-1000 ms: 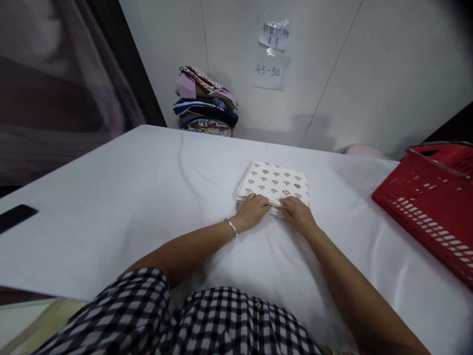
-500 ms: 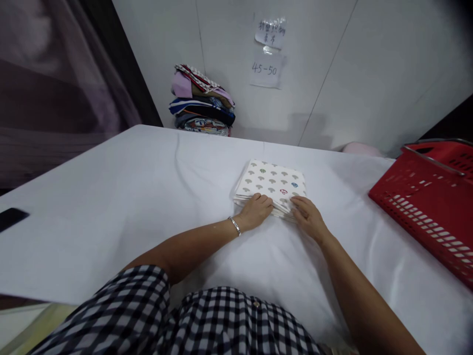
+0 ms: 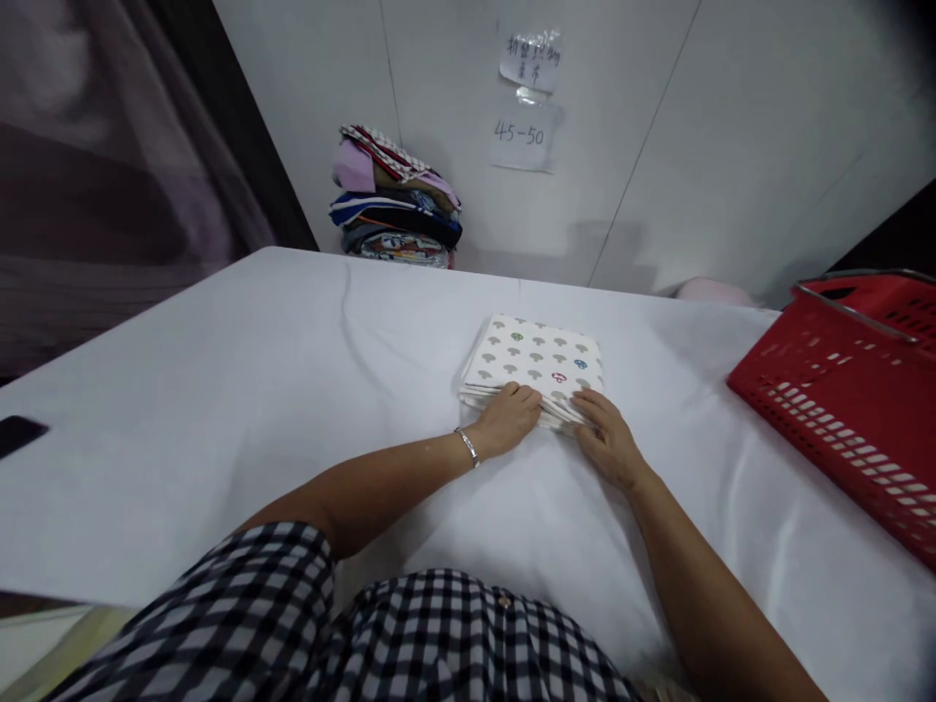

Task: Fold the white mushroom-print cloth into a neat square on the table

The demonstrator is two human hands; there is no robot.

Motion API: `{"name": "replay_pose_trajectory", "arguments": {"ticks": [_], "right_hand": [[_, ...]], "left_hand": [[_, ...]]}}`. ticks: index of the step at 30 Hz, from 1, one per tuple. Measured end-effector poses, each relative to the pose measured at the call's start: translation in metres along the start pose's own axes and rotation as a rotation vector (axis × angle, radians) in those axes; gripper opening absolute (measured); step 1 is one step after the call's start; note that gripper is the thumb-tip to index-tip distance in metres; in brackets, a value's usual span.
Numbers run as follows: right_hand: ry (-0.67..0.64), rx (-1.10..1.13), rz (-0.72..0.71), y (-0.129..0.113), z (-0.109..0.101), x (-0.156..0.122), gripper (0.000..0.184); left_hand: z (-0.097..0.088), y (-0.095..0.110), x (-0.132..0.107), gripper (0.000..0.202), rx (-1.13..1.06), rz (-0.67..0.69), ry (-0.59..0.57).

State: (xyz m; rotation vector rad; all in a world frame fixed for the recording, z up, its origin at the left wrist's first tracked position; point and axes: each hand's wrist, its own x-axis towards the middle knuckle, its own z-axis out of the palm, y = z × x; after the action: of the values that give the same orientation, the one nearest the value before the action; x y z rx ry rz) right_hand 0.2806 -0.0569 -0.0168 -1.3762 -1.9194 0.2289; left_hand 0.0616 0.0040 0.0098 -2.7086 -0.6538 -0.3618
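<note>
A white tablecloth printed with grey mushroom shapes, plus a few green, blue and red ones, lies folded into a thick, layered square on the white-covered table. My left hand, a bracelet on its wrist, is closed on the near edge of the tablecloth, its fingers curled over the layers. At the near right corner, my right hand pinches the same edge, fingers on top and thumb lower down. Both hands partly hide the front folds.
A red plastic basket with a metal handle stands at the right. Folded fabrics are stacked against the wall beyond the far edge of the table. A dark flat object, perhaps a phone, lies at the left edge. Paper signs hang on the wall.
My right hand has moved slightly inward and closed more on the corner of the tablecloth. The left hand keeps its hold; the whole view has shifted a little.
</note>
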Motion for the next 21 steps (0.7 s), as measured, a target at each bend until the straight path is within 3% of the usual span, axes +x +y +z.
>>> {"name": "replay_pose_trajectory", "arguments": {"ticks": [8,16,21], "right_hand": [[-0.060,-0.072,0.057,-0.004,0.001,0.021,0.036],[-0.092,-0.217,0.080,-0.010,0.010,0.023,0.036],[-0.030,-0.186,-0.068,-0.024,0.012,0.023,0.037]], "left_hand": [[-0.003,0.003,0.010,0.018,0.036,0.000,-0.007],[0.002,0.001,-0.006,0.020,-0.023,-0.037,0.100],[0.003,0.003,-0.008,0.020,-0.038,-0.052,0.150]]}}
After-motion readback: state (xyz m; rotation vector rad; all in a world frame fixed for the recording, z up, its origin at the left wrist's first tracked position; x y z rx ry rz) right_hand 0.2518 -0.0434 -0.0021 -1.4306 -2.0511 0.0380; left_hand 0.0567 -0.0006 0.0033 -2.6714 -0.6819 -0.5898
